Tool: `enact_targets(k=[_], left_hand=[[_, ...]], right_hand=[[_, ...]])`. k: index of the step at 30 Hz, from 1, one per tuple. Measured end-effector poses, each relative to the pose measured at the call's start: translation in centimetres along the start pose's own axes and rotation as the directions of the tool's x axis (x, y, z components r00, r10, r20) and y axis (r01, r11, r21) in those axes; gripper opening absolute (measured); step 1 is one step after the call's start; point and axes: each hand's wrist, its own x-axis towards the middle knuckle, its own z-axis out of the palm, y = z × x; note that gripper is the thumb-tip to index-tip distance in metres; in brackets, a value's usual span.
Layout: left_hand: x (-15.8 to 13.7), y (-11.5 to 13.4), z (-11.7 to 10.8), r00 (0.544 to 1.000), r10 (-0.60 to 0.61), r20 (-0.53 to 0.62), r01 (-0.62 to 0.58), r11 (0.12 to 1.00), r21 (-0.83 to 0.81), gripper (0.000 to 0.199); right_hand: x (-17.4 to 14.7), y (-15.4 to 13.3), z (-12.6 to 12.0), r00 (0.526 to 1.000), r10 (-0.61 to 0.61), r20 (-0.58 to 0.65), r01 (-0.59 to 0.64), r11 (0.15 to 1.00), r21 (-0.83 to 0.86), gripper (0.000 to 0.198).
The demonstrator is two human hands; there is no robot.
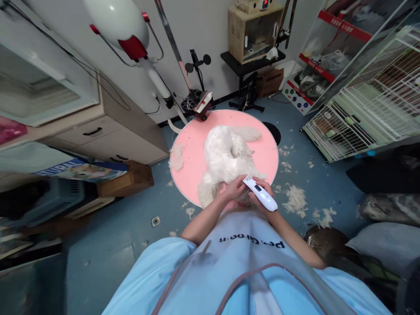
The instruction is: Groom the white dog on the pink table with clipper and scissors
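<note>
A white, partly trimmed dog [221,151] lies on a round pink grooming table [187,170], its near end close against my apron. In my right hand [266,189] is a white pet hair clipper [260,194], its blade end pointing up and left toward the dog. My left hand [234,189] is closed on the dog's near end, its fingertips beside the clipper's blade. The exact part of the dog under my left fingers is hidden. A loose clump of cut fur [177,157] rests near the table's left edge.
Behind the table stand a white dryer [120,22] on a stand and a dark tool holder [197,103]. Cabinets [98,131] line the left side. At right are wire cages [348,118]. Cut fur [295,201] lies scattered on the blue floor.
</note>
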Motion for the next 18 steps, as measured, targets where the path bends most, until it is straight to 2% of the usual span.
enact_targets(k=[3, 6, 9, 13, 18], left_hand=[[0.0, -0.2, 0.3, 0.998, -0.046, -0.043, 0.046, 0.999, -0.008, 0.030], [0.2, -0.4, 0.3, 0.982, -0.126, -0.138, 0.123, 0.992, -0.026, 0.032], [0.2, -0.2, 0.2, 0.974, -0.205, -0.101, 0.195, 0.976, -0.098, 0.018], [0.0, 0.5, 0.4, 0.965, -0.253, -0.070, 0.234, 0.950, -0.204, 0.021], [0.2, 1.7, 0.8, 0.988, -0.135, -0.067, 0.123, 0.979, -0.161, 0.032]], right_hand=[[0.5, 0.0, 0.3, 0.992, 0.123, -0.033, -0.122, 0.992, 0.028, 0.042], [1.4, -0.2, 0.2, 0.964, 0.182, -0.193, -0.176, 0.983, 0.046, 0.050], [1.3, -0.6, -0.4, 0.958, 0.142, -0.251, -0.141, 0.990, 0.021, 0.050], [-0.8, -1.6, -0.9, 0.986, 0.065, -0.154, -0.068, 0.998, -0.016, 0.043], [-2.5, -2.5, -0.4, 0.989, -0.122, -0.080, 0.114, 0.988, -0.108, 0.042]])
